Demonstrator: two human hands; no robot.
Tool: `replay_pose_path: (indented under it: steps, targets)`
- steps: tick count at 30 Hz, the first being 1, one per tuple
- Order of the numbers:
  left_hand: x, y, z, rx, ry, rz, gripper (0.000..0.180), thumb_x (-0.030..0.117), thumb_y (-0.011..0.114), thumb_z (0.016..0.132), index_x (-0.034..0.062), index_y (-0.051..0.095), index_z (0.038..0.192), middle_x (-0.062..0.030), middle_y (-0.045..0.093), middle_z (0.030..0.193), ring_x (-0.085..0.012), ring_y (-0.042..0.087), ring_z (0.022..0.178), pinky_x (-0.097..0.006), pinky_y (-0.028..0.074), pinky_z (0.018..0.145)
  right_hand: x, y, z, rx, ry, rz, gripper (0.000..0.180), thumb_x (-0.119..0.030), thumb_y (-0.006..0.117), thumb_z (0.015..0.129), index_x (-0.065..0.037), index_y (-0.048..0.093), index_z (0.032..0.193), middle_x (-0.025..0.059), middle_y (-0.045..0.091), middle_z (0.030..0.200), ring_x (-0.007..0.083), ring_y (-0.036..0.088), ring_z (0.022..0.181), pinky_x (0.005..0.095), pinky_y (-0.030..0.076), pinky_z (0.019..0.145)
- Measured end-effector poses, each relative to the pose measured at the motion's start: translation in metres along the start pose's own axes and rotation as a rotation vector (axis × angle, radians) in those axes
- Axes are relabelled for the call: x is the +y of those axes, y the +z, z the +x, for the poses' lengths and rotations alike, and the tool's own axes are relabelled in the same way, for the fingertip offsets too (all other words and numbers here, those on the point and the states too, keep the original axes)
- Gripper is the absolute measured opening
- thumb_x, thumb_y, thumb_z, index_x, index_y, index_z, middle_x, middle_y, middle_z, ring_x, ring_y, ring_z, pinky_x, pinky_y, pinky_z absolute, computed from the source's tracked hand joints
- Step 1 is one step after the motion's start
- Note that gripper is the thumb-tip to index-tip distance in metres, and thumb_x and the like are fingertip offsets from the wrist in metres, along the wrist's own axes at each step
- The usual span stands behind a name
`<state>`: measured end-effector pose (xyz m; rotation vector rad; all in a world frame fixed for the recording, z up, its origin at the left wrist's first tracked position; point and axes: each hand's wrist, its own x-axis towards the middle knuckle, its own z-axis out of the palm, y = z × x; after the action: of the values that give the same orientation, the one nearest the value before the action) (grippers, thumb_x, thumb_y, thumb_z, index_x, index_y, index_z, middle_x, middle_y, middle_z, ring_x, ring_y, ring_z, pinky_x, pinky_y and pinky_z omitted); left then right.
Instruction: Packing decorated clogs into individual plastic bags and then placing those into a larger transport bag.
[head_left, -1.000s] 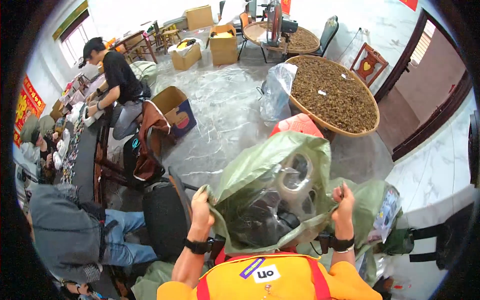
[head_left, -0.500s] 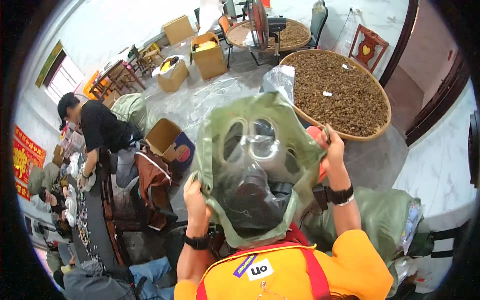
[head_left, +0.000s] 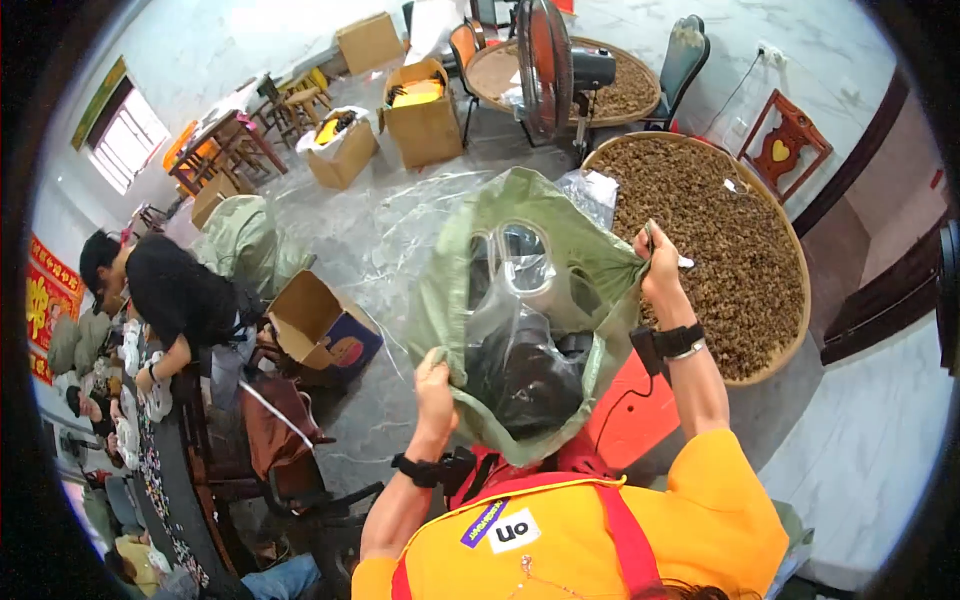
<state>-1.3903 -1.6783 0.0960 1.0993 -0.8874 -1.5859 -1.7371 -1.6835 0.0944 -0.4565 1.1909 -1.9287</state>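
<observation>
- Green plastic sack [head_left: 438, 300], held up open-mouthed just before my chest; inside lie dark bundled things under clear plastic [head_left: 525, 385].
- My left hand [head_left: 436, 395] is clenched on its left edge, my right hand [head_left: 660, 268] on its right edge, higher up.
- A red-orange plastic stool [head_left: 632, 415] stands beyond, partly hidden by the sack and my forearm.
- Past my right hand, a big woven tray [head_left: 804, 300] of brown dried pieces fills the way.
- Leftward, apart, sits an open brown-and-blue cardboard box [head_left: 348, 338].

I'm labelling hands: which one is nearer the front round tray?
Right. The right hand, gripping the green sack, overlaps the left edge of the front tray in view; the left hand grips the sack farther left.
</observation>
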Motion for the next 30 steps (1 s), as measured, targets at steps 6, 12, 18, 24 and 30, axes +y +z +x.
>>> replay_pose_path:
  steps: [6,12,18,24,30]
  targets:
    - [-0.159,-0.007,0.120,-0.139,-0.330,0.136,0.022,0.005,0.038,0.079,0.0008,0.055,0.093,-0.0024,0.056,0.083,-0.0117,0.050,0.074,-0.024,0.039,0.067,0.131,-0.163,0.128,0.346,0.214,0.043,0.033,-0.034,0.037,0.090,-0.011,0.043,0.066,0.0003,0.038,0.058,0.0132,0.036,0.055,0.0262,0.033,0.051]
    - [-0.156,0.025,0.153,-0.069,-0.268,0.320,0.025,0.010,0.041,0.079,-0.0028,0.054,0.096,-0.0063,0.057,0.092,-0.0134,0.049,0.083,-0.027,0.038,0.074,0.131,-0.149,0.165,0.445,0.383,-0.034,0.031,-0.034,0.037,0.089,-0.008,0.047,0.074,0.0037,0.048,0.067,0.0177,0.046,0.065,0.0327,0.040,0.066]
    - [-0.194,0.015,0.142,-0.026,-0.214,0.483,0.027,0.014,0.046,0.077,-0.0009,0.054,0.098,-0.0165,0.058,0.096,-0.0252,0.054,0.091,-0.032,0.040,0.076,0.125,-0.217,0.175,0.459,0.283,-0.315,0.030,-0.027,0.041,0.086,-0.004,0.050,0.103,0.0082,0.056,0.092,0.0211,0.052,0.086,0.0369,0.043,0.074]
    - [-0.146,0.032,0.110,-0.203,0.117,0.745,0.038,0.018,0.051,0.073,0.0056,0.047,0.109,-0.0196,0.054,0.102,-0.0334,0.052,0.094,-0.038,0.042,0.079,0.092,-0.205,0.145,0.765,-0.106,-1.104,0.048,-0.020,0.065,0.070,0.001,0.046,0.109,0.0189,0.052,0.107,0.0272,0.054,0.091,0.0411,0.046,0.073]
    - [-0.102,-0.028,0.042,-0.125,-0.100,0.611,0.031,0.019,0.051,0.076,0.0015,0.052,0.102,-0.0155,0.058,0.097,-0.0282,0.055,0.091,-0.036,0.043,0.078,0.107,-0.112,0.135,0.596,-0.181,-1.369,0.066,-0.030,0.064,0.072,-0.009,0.031,0.125,0.0214,0.039,0.120,0.0366,0.040,0.109,0.0455,0.033,0.090]
